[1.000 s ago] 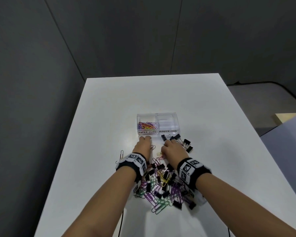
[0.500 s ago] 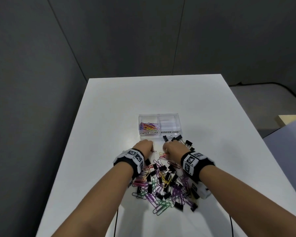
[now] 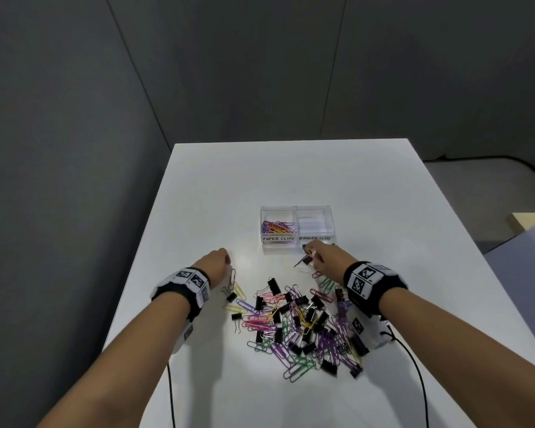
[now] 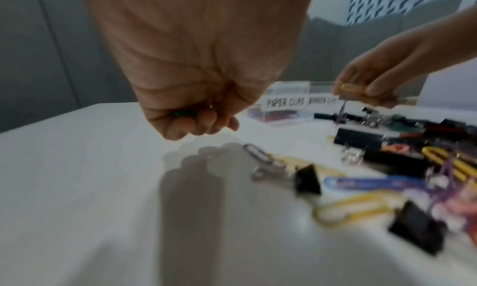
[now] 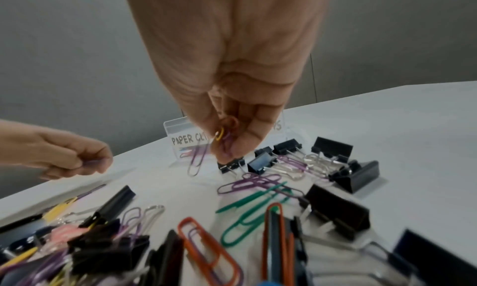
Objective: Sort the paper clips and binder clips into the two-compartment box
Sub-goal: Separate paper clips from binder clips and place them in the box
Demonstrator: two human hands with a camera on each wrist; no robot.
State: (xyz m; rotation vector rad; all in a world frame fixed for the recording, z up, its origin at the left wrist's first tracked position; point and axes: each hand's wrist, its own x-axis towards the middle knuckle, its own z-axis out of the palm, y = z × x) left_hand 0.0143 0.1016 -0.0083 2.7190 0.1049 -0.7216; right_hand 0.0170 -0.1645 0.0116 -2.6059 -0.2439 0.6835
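Observation:
A clear two-compartment box [image 3: 297,242] stands mid-table; its left part, labelled PAPER CLIPS, holds coloured paper clips [image 3: 277,227], and its right part, labelled BINDER CLIPS, looks empty. My right hand [image 3: 311,253] hovers just in front of the box and pinches a few paper clips [image 5: 224,135], with a purple one dangling from them. My left hand [image 3: 226,261] is curled to the left of the box around a green paper clip [image 4: 184,113]. A mixed pile of clips [image 3: 297,319] lies between my forearms. Black binder clips [image 5: 309,159] sit under my right hand.
The white table [image 3: 291,180] ends at grey walls on the left and at the back. Two black cables [image 3: 414,366] run off its near edge. A few stray clips [image 3: 233,291] lie by my left wrist.
Both hands have lifted off the pile and moved apart. The left went left with its fingers curled; the right rose toward the box front with paper clips pinched.

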